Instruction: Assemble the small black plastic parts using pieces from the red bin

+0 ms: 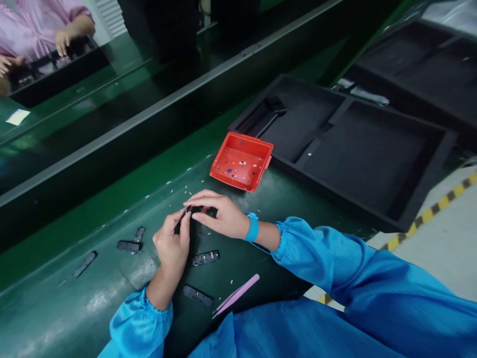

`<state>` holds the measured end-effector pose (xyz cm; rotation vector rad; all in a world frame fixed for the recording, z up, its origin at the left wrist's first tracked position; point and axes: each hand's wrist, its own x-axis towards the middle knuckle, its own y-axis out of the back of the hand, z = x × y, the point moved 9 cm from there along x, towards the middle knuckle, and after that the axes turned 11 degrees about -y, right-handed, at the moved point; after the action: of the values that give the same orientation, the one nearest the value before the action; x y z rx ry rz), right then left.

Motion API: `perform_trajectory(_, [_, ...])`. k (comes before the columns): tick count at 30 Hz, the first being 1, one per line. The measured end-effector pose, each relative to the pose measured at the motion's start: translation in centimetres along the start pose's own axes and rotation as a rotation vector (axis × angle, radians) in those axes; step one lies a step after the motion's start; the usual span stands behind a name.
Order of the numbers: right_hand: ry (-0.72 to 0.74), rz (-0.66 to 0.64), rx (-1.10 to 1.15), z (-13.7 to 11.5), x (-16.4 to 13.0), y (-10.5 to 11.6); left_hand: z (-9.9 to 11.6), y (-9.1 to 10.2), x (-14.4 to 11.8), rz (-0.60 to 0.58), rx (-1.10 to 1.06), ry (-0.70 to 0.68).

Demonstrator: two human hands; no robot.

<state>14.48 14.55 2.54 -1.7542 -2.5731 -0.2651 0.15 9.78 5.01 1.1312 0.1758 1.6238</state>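
My left hand and my right hand meet over the green mat. Together they pinch a small black strip part between the fingertips. Both arms wear blue sleeves, and a blue wrist strap circles my right wrist. Several similar black strip parts lie flat around the hands: one just below the right hand, one nearer me, and others to the left. Pink tweezers lie on the mat near my right forearm, untouched.
A red tray with tiny bits inside sits just beyond my hands. Black foam trays fill the right side. A conveyor rail runs diagonally behind. Across it, another person's hands work over a black tray. Yellow-black floor tape shows at right.
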Motion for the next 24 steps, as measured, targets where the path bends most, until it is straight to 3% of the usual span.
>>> perform_trajectory(5, [-0.018, 0.046, -0.021, 0.0, 0.3, 0.6, -1.0, -1.8, -1.1, -0.138, -0.174, 0.213])
perform_trajectory(7, [0.003, 0.089, -0.046, -0.4, 0.1, 1.0, -1.2, -2.0, -1.3, -0.159, -0.151, 0.217])
perform_trajectory(11, [0.105, 0.178, -0.136, -1.8, -0.7, 1.5, 0.0, -0.7, -0.4, -0.071, 0.083, -0.035])
perform_trajectory(16, [-0.061, 0.023, 0.081, 0.0, 0.0, 0.5, 1.7, -0.7, -0.2, -0.069, 0.122, -0.294])
perform_trajectory(20, [-0.166, -0.030, 0.320, 1.3, 0.6, 0.2, 2.9, -1.3, -0.6, -0.121, 0.096, -0.384])
perform_trajectory(24, [-0.205, -0.034, 0.367, 1.8, 0.7, 0.2, 3.6, -1.3, -0.5, -0.144, 0.086, -0.349])
